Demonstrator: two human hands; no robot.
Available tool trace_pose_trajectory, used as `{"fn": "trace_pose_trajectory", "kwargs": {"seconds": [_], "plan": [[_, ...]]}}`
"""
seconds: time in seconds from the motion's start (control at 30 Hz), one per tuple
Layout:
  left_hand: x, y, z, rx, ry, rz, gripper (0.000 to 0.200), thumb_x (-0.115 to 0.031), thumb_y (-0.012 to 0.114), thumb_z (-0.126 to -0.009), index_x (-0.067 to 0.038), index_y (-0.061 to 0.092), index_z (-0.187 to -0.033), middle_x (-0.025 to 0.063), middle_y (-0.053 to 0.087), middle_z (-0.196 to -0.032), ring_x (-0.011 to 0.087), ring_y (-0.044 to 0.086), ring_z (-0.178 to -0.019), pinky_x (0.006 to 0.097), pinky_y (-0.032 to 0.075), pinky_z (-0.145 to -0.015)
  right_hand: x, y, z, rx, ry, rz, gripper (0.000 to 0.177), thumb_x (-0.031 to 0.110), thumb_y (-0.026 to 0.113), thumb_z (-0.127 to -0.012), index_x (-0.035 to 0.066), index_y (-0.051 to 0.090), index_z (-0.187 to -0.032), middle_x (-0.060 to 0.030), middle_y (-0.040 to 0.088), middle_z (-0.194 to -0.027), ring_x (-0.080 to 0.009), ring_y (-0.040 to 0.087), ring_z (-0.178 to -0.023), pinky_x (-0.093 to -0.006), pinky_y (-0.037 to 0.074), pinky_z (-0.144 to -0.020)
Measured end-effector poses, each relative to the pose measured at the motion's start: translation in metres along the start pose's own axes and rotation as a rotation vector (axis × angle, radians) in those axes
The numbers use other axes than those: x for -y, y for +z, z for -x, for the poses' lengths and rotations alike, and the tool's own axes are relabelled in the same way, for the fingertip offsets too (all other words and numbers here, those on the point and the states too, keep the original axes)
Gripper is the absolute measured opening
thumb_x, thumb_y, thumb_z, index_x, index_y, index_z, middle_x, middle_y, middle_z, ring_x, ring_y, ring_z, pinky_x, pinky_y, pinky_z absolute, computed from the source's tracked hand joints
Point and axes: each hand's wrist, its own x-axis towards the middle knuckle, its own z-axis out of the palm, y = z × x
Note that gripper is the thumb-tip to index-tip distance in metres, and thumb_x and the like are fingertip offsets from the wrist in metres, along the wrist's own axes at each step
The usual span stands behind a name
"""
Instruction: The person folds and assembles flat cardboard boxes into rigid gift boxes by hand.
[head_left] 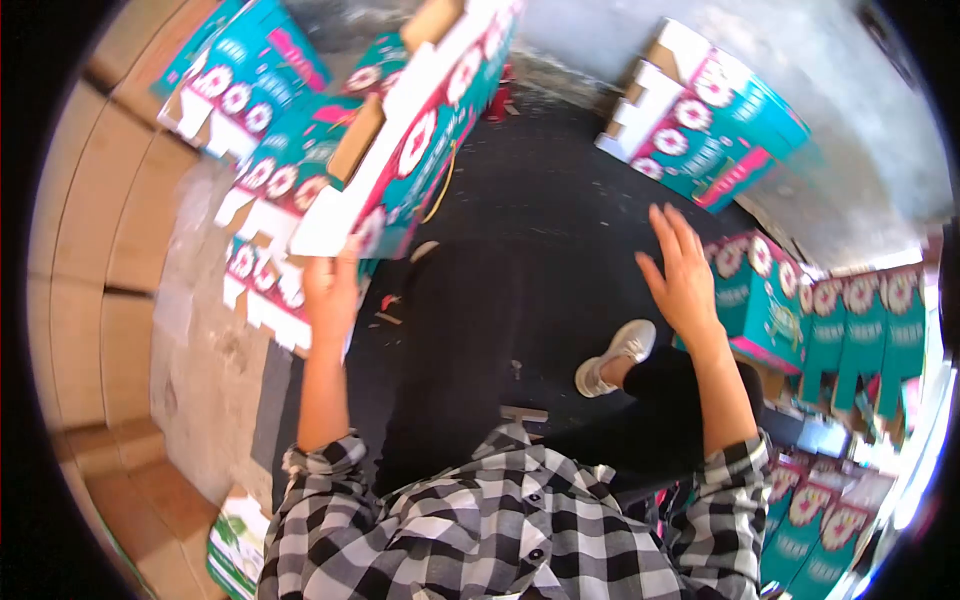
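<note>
My left hand [330, 300] is closed on the near lower corner of a teal, white and magenta printed carton [400, 150], which is tilted up and away to the upper left. Brown cardboard flaps show along the carton's edge. On the other side, my right hand [680, 275] hangs over the dark floor with its fingers apart, holding nothing. Close to that hand stands a teal carton [760, 300] with flower-like prints. Farther off, another printed carton [700, 120] leans against the grey wall.
Brown cardboard boxes [80, 210] are stacked along the left. Several printed cartons [250, 75] stand behind the held one. Rows of teal packs [860, 325] line the right side. Scraps [388, 302] lie on the black floor [540, 200] near my shoe [615, 358].
</note>
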Motion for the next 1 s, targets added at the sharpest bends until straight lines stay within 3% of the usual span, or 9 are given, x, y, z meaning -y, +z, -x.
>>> {"fn": "trace_pose_trajectory", "kwargs": {"seconds": [0.1, 0.2, 0.27, 0.3, 0.37, 0.4, 0.53, 0.77, 1.0], "plan": [[-0.025, 0.018, -0.024, 0.179, 0.140, 0.067, 0.024, -0.013, 0.056, -0.093, 0.001, 0.059, -0.112, 0.0047, 0.064, -0.100, 0.0105, 0.055, -0.092, 0.0256, 0.044, -0.083, -0.014, -0.021, -0.004, -0.257, 0.090, 0.038, 0.073, 0.017, 0.074, -0.073, 0.005, 0.040, -0.135, -0.0204, 0.039, -0.137, -0.0371, 0.041, -0.124, -0.0448, 0.036, -0.102], [-0.049, 0.048, -0.045, 0.483, 0.176, 0.184, 0.027, -0.012, 0.054, -0.093, 0.001, 0.056, -0.117, 0.0054, 0.063, -0.105, 0.0115, 0.056, -0.094, 0.0260, 0.044, -0.084, -0.027, -0.028, 0.006, -0.272, 0.027, 0.008, 0.082, 0.025, 0.079, -0.067, 0.006, 0.040, -0.136, -0.0206, 0.040, -0.137, -0.0369, 0.040, -0.125, -0.0440, 0.035, -0.103], [-0.058, 0.057, -0.063, 0.676, 0.193, 0.120, 0.029, -0.012, 0.055, -0.093, 0.002, 0.056, -0.117, 0.0052, 0.063, -0.103, 0.0105, 0.056, -0.094, 0.0259, 0.044, -0.085, -0.041, -0.016, 0.017, -0.049, -0.067, -0.166, 0.077, 0.029, 0.078, -0.069, 0.008, 0.043, -0.134, -0.0180, 0.048, -0.131, -0.0348, 0.045, -0.122, -0.0418, 0.038, -0.101], [-0.068, 0.061, -0.072, 0.729, 0.210, 0.099, 0.029, -0.012, 0.056, -0.092, 0.002, 0.056, -0.117, 0.0064, 0.063, -0.105, 0.0119, 0.056, -0.096, 0.0268, 0.043, -0.087, -0.037, -0.013, 0.023, 0.033, -0.030, -0.334, 0.055, 0.034, 0.071, -0.079, 0.009, 0.054, -0.124, -0.0171, 0.059, -0.115, -0.0332, 0.056, -0.109, -0.0390, 0.044, -0.093], [-0.091, 0.074, -0.086, 0.820, 0.244, 0.056, 0.031, -0.013, 0.058, -0.090, 0.002, 0.055, -0.117, 0.0087, 0.062, -0.108, 0.0147, 0.056, -0.100, 0.0285, 0.042, -0.090, -0.033, -0.017, 0.026, 0.304, 0.108, -0.456, 0.044, 0.037, 0.064, -0.084, 0.008, 0.059, -0.117, -0.0176, 0.063, -0.103, -0.0332, 0.060, -0.100, -0.0383, 0.047, -0.087], [-0.098, 0.085, -0.091, 0.704, 0.375, -0.018, 0.035, -0.014, 0.059, -0.089, 0.001, 0.054, -0.120, 0.0095, 0.060, -0.111, 0.0161, 0.055, -0.103, 0.0293, 0.042, -0.091, -0.031, -0.022, 0.024, 0.440, 0.171, -0.512, 0.041, 0.039, 0.060, -0.087, 0.008, 0.062, -0.113, -0.0179, 0.065, -0.098, -0.0331, 0.062, -0.096, -0.0380, 0.048, -0.084], [-0.140, 0.112, -0.076, 0.215, 0.719, -0.323, 0.051, -0.018, 0.064, -0.085, -0.002, 0.047, -0.130, 0.0149, 0.051, -0.127, 0.0244, 0.049, -0.117, 0.0343, 0.037, -0.099, -0.028, -0.012, 0.034, 0.340, 0.357, -0.652, 0.046, 0.045, 0.049, -0.094, 0.005, 0.063, -0.112, -0.0198, 0.066, -0.090, -0.0295, 0.065, -0.086, -0.0352, 0.049, -0.078], [-0.145, 0.140, 0.055, 0.843, 0.576, -0.266, 0.098, -0.030, 0.080, -0.067, 0.001, 0.024, -0.142, 0.0257, 0.032, -0.141, 0.0383, 0.034, -0.131, 0.0426, 0.030, -0.108, -0.037, -0.005, 0.031, 0.256, 0.605, -1.092, 0.050, 0.046, 0.046, -0.096, 0.001, 0.062, -0.112, -0.0086, 0.067, -0.094, -0.0162, 0.063, -0.089, -0.0320, 0.051, -0.078], [-0.103, 0.196, 0.085, 0.561, 0.555, -0.120, 0.091, -0.031, 0.068, -0.079, 0.002, 0.012, -0.143, 0.0310, 0.028, -0.140, 0.0434, 0.037, -0.126, 0.0452, 0.039, -0.099, -0.036, -0.010, 0.037, 0.256, 0.603, -1.269, 0.046, 0.040, 0.048, -0.096, -0.001, 0.060, -0.112, -0.0093, 0.066, -0.098, -0.0186, 0.065, -0.088, -0.0336, 0.053, -0.079]]}}
